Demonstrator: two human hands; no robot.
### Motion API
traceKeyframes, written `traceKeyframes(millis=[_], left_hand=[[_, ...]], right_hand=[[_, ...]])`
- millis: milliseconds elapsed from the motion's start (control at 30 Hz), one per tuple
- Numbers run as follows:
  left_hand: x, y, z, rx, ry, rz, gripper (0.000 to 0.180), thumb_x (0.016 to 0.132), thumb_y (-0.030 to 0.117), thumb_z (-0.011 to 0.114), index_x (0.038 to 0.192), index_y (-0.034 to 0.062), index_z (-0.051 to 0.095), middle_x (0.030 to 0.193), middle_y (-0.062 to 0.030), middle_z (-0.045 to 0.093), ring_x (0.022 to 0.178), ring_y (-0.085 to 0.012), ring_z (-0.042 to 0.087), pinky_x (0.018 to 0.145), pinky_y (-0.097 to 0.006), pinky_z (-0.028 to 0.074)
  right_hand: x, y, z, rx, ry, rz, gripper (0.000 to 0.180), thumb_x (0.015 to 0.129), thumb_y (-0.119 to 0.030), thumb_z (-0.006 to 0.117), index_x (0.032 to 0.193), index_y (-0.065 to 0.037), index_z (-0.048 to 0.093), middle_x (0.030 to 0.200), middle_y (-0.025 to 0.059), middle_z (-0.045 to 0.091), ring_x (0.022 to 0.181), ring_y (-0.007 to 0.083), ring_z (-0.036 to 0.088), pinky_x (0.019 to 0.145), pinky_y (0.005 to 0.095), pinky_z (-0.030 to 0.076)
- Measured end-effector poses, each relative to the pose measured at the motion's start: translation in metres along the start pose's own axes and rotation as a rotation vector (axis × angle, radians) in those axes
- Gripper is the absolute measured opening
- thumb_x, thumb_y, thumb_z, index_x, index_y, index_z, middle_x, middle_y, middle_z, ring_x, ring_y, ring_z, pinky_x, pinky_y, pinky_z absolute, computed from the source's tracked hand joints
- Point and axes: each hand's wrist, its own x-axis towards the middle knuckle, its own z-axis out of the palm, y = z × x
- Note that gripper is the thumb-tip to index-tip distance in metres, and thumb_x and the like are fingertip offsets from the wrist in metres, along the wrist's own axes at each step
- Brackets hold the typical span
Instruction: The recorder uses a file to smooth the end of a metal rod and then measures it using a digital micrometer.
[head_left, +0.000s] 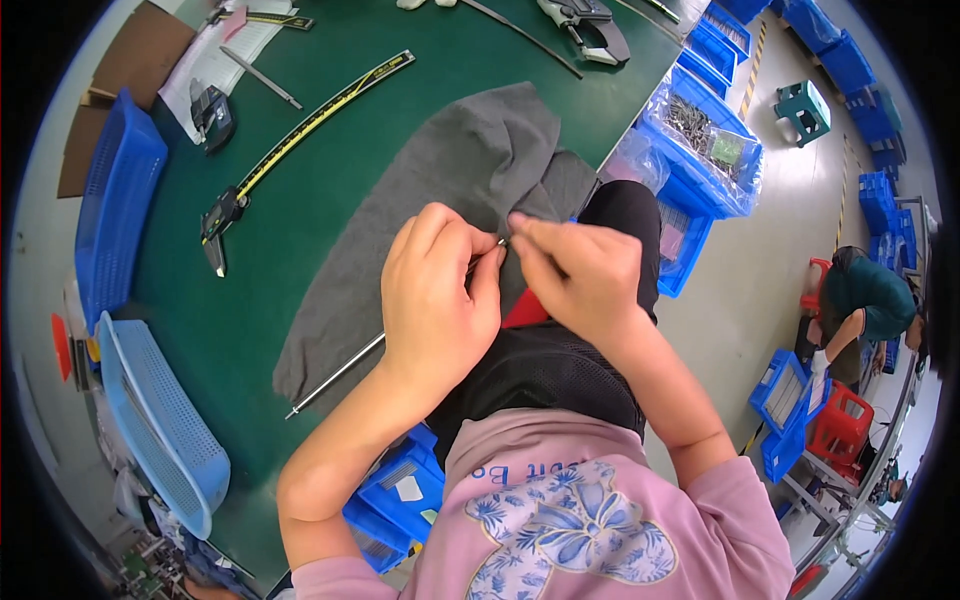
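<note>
The left hand (440, 300) pinches the upper end of a thin metal rod (335, 378), which slants down-left from its fingers (487, 268) over a grey cloth (440, 190) on the green desk (250, 300). The right hand (578, 275) is clenched on the rod tip, fingertip to fingertip. A steady rod and a short, firm pinch seem best. Up-right of the fingers sits a blue bin (735, 140) lined with a clear bag. Up-left lies a yellow-scaled caliper (300, 135).
</note>
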Motion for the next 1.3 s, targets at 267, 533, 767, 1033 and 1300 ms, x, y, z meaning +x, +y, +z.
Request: traceKeyframes(millis=[267,533,767,1033,1300], left_hand=[[0.005,0.003,-0.002,0.011,-0.023,-0.032,0.013,0.069,-0.005,0.068,0.074,0.0003,0.057,0.072,-0.0082,0.052,0.064,-0.0229,0.054,0.056,-0.032,0.043],[-0.003,0.007,-0.005,-0.032,-0.054,-0.076,0.012,0.070,-0.005,0.069,0.077,-0.0008,0.060,0.076,-0.0074,0.055,0.064,-0.0179,0.056,0.060,-0.027,0.047],[-0.009,0.009,-0.002,-0.105,0.013,-0.138,0.009,0.070,0.001,0.070,0.074,0.0035,0.062,0.074,-0.0057,0.054,0.066,-0.0220,0.053,0.058,-0.033,0.042],[-0.015,0.013,-0.001,-0.057,0.000,-0.092,0.012,0.069,0.001,0.071,0.076,0.0049,0.062,0.075,-0.0044,0.056,0.067,-0.0216,0.053,0.057,-0.033,0.041],[-0.016,0.013,-0.001,-0.064,0.008,-0.117,0.013,0.068,0.000,0.072,0.077,0.0047,0.063,0.074,-0.0048,0.055,0.064,-0.0217,0.053,0.055,-0.033,0.041]], right_hand=[[0.013,0.002,-0.020,-0.063,0.179,0.318,0.015,0.074,-0.003,0.072,0.088,-0.003,0.069,0.055,0.0042,0.056,0.044,0.0091,0.052,0.042,0.0218,0.038],[0.000,-0.012,-0.016,0.251,-0.054,0.365,0.011,0.076,-0.002,0.069,0.086,-0.001,0.067,0.058,0.0057,0.058,0.043,0.0077,0.049,0.041,0.0218,0.037],[-0.008,-0.010,-0.026,0.253,-0.132,0.364,0.006,0.081,-0.003,0.065,0.086,0.000,0.066,0.062,0.0080,0.060,0.049,0.0109,0.057,0.046,0.0235,0.042],[-0.020,-0.033,-0.048,0.485,-0.413,0.623,0.018,0.090,-0.005,0.048,0.077,0.001,0.058,0.061,0.0110,0.059,0.053,0.0224,0.060,0.052,0.0301,0.045],[-0.021,-0.035,-0.042,0.597,-0.420,0.663,0.026,0.095,-0.011,0.042,0.076,0.001,0.055,0.052,-0.0029,0.041,0.046,0.0039,0.034,0.044,0.0240,0.027]])
